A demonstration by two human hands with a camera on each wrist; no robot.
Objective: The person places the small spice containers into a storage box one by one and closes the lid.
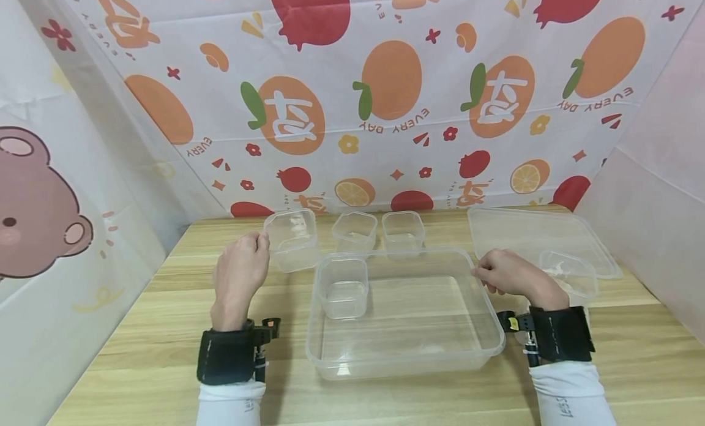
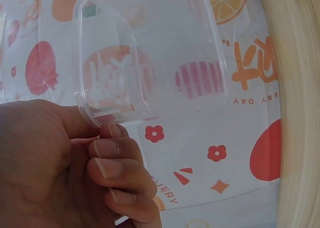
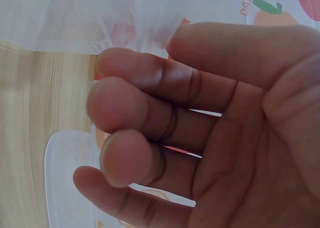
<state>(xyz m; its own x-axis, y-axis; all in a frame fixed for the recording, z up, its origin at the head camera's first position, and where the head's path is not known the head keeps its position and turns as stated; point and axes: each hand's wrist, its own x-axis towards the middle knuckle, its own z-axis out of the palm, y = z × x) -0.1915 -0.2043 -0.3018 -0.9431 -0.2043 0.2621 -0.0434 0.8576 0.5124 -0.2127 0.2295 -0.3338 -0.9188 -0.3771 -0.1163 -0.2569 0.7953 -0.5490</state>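
Observation:
My left hand (image 1: 242,273) pinches the rim of a clear square plastic container (image 1: 294,248) between thumb and index finger. That container is tilted in the head view; in the left wrist view, its corner (image 2: 90,108) meets the fingertips. With thumb and index finger, my right hand (image 1: 509,272) pinches the right rim of a large clear rectangular container (image 1: 407,365). In the right wrist view, its wall (image 3: 140,18) comes up to the thumb, while the other fingers curl loosely below. Inside the large container, toward its back left, stands a small square container (image 1: 344,300).
Two small clear containers, one left (image 1: 355,230) and one right (image 1: 404,230), stand behind the large one. A flat clear lid (image 1: 512,230) lies at the back right. Another small container (image 1: 578,276) sits beside the right wrist, partly hidden. Printed cloth (image 1: 440,59) hangs behind the table.

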